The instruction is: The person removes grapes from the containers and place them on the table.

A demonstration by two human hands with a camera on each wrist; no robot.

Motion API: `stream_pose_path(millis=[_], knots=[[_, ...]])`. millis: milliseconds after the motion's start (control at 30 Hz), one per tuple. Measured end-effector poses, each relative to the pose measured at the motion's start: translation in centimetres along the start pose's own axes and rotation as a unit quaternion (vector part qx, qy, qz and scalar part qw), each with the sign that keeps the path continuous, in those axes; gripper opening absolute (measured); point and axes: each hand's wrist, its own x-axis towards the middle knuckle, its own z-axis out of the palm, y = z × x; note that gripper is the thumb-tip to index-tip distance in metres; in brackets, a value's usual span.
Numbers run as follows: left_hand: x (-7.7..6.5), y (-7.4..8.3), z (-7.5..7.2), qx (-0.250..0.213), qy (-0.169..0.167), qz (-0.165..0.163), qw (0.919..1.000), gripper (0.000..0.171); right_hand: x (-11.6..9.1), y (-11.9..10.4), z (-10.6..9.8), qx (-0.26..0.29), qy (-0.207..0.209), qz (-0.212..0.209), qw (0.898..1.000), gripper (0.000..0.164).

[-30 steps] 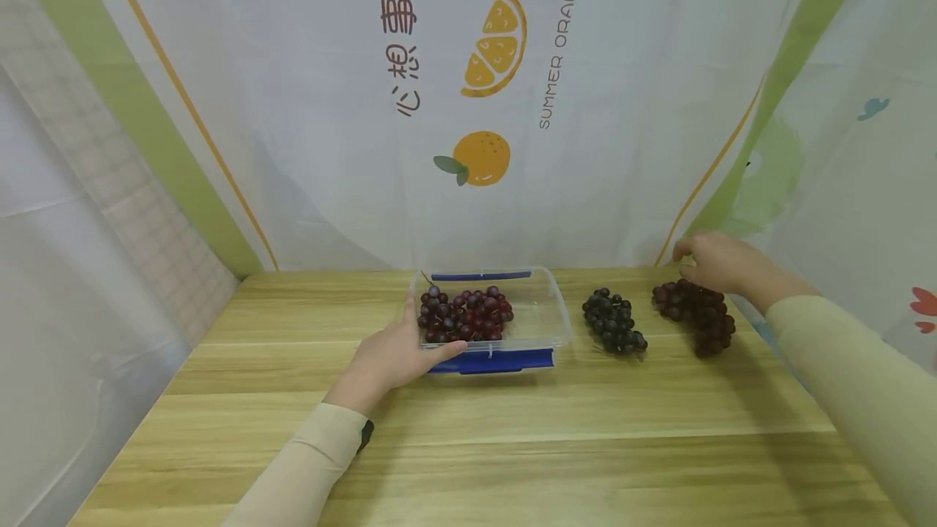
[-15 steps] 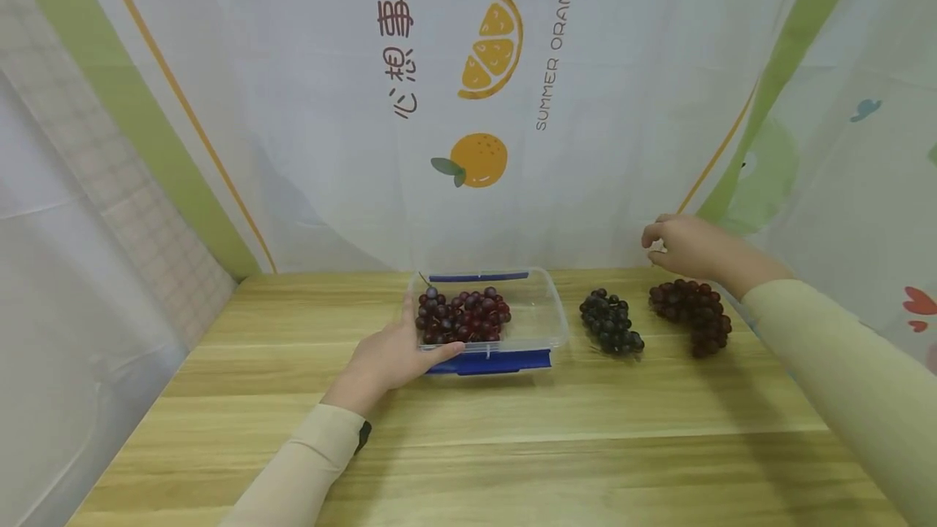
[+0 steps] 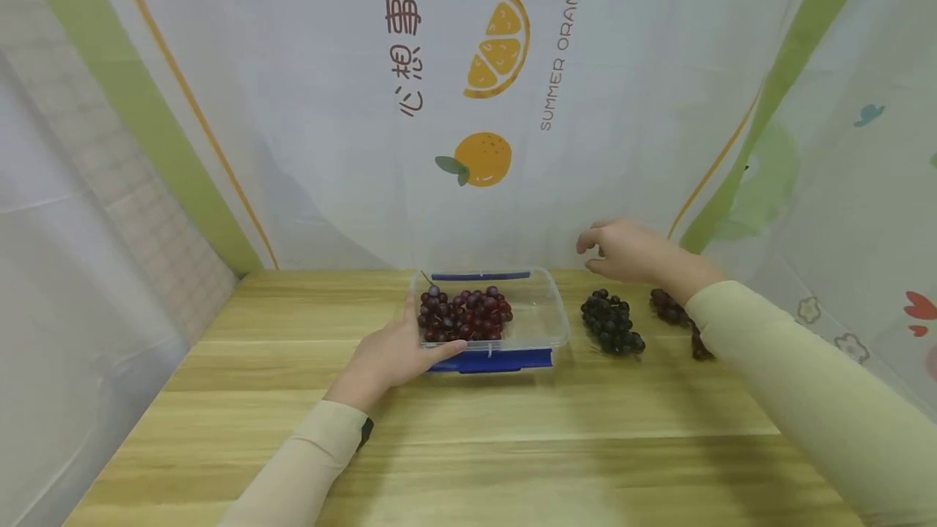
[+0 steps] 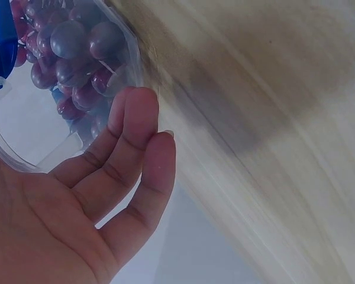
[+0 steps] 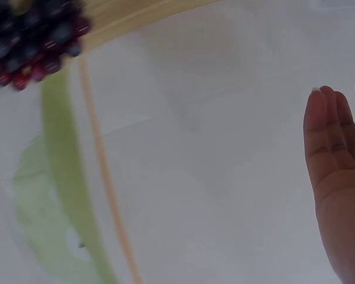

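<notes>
A clear plastic food container (image 3: pixel 538 315) with blue clips stands at the middle of the table's back. Red-purple grapes (image 3: pixel 476 315) lie in its left part. My left hand (image 3: pixel 391 352) rests against the container's left front corner, thumb across the front rim. The left wrist view has those slightly bent fingers (image 4: pixel 142 115) along the outer wall. Above the table's back edge is my right hand (image 3: pixel 622 250), fingers loosely bent and holding nothing. Below it lies a bunch of black grapes (image 3: pixel 613 324). Another dark red bunch (image 3: pixel 668 307) is partly hidden by my right sleeve.
The wooden table (image 3: pixel 468 462) ends at a white curtain (image 3: pixel 337 145) printed with oranges. Curtains also hang at both sides. A blue clip (image 3: pixel 498 360) juts out from the container's front.
My right hand has moved left, from above the dark red bunch to above the black grapes. My left hand, the container and the grapes stay put.
</notes>
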Motion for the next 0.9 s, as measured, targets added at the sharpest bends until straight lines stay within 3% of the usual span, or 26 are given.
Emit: stream_pose_path(millis=[333,567,733,900], knots=[[0.2,0.0,0.1,0.007,-0.003,0.002,1.0,0.141,2.5,-5.6,1.7,0.034,-0.072,-0.049,0.996,0.029],[0.0,0.0,-0.3,0.002,0.0,0.006,1.0,0.143,3.8,-8.6,3.0,0.015,-0.082,-0.092,0.992,0.03],[0.0,-0.1,-0.3,0.004,0.004,0.011,0.9999,0.143,4.6,-10.3,4.3,0.003,-0.101,-0.089,0.991,0.042],[-0.1,-0.3,-0.3,0.003,0.002,0.014,0.9999,0.143,5.2,-11.5,5.9,0.003,-0.151,-0.058,0.987,0.059]])
